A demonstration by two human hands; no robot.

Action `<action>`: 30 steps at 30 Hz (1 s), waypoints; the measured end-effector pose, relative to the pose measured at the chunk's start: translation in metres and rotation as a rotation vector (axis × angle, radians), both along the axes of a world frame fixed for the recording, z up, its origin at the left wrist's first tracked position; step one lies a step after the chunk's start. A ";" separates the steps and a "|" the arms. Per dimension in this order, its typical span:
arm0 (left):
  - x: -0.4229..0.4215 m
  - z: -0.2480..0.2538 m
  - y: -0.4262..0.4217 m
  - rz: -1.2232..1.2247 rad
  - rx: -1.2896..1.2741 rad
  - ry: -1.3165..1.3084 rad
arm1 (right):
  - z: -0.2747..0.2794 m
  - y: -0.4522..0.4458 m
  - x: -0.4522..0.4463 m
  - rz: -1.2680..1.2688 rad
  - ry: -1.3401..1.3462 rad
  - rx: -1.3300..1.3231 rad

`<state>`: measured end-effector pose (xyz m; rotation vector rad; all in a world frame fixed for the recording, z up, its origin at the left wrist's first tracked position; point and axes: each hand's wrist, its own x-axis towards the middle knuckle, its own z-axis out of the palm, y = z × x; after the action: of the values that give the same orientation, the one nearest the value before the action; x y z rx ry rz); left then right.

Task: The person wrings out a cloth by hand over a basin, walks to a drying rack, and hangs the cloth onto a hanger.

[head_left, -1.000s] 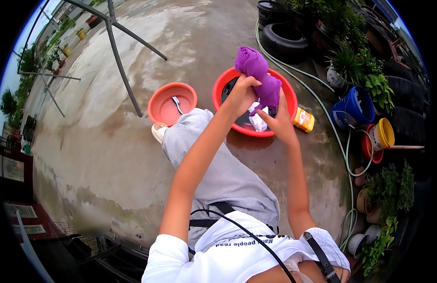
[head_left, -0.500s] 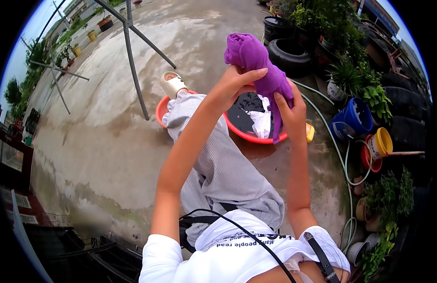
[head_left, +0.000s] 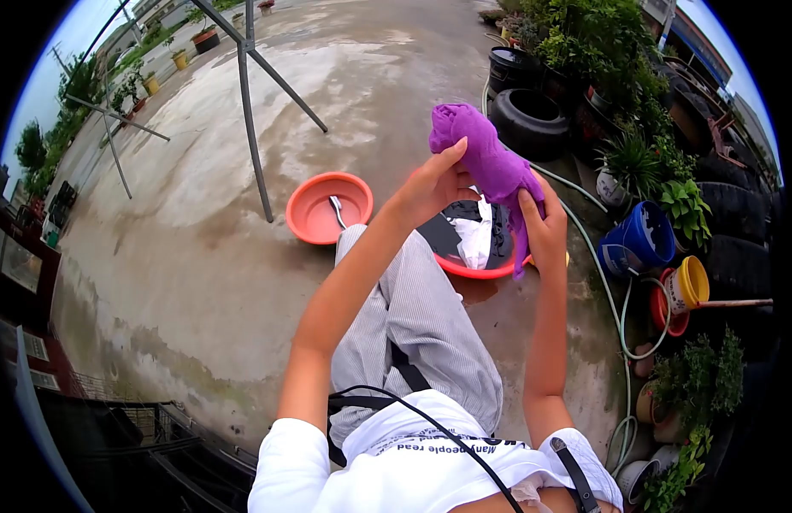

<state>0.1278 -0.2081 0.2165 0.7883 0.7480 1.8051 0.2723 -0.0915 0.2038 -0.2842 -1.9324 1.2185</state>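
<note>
A bundled purple cloth (head_left: 490, 158) hangs in the air between my hands, its narrow end dangling at the lower right. My left hand (head_left: 438, 181) is closed on its left side, thumb lying along the bundle. On the lower right, my right hand (head_left: 544, 224) grips the gathered end between thumb and fingers. Beneath the cloth stands a large red basin (head_left: 477, 273), partly hidden, with dark fabric and a white cloth (head_left: 474, 235) inside. Left of it sits a smaller red basin (head_left: 306, 224) with a brush (head_left: 337, 211) in it.
Grey metal poles (head_left: 257, 128) stand at the upper left on the concrete. To the right are a green hose (head_left: 614, 291), a blue bucket (head_left: 639, 239), a yellow bucket (head_left: 689, 280), a black tyre (head_left: 530, 124) and potted plants. My legs (head_left: 421, 308) are below the basins.
My leg and cream shoe have drawn back from in front of the smaller basin, which now shows with the brush. The purple cloth and both hands sit slightly lower and farther right in view.
</note>
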 end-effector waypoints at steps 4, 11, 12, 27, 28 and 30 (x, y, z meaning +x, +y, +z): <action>-0.024 -0.018 -0.007 0.055 0.023 0.069 | -0.014 0.005 -0.018 0.099 0.018 -0.099; -0.058 -0.021 -0.031 0.309 -0.078 0.115 | -0.028 0.005 -0.075 0.244 -0.060 -0.209; -0.072 -0.023 -0.031 0.351 -0.097 0.121 | -0.032 0.001 -0.085 0.253 -0.069 -0.226; -0.279 -0.114 -0.024 0.529 -0.361 0.371 | -0.162 0.003 -0.302 0.402 -0.478 -0.685; -0.283 -0.110 -0.026 0.552 -0.383 0.385 | -0.168 0.001 -0.312 0.416 -0.479 -0.761; -0.286 -0.101 -0.031 0.636 -0.411 0.313 | -0.131 -0.023 -0.322 0.380 -0.424 -0.937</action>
<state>-0.1586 -0.2393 0.1159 0.5944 1.6615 1.9826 -0.0495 -0.1144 0.0732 -0.7188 -1.6428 2.4427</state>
